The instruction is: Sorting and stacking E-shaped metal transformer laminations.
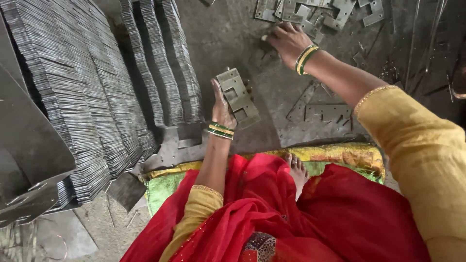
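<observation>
Stamped plates (238, 97), stacked rows (97, 87) at nine o'clock: dull grey sheet metal. Floor (228, 39): rough, gritty. Red cloth (291, 218): soft, matt.

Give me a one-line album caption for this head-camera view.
Seated on the floor, left hand holds stamped metal plates while right hand reaches into loose plates.

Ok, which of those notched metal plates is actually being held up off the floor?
The small stack of notched plates in the left hand. It is gripped and tilted, while the loose plates by the right hand lie flat on the floor.
</observation>
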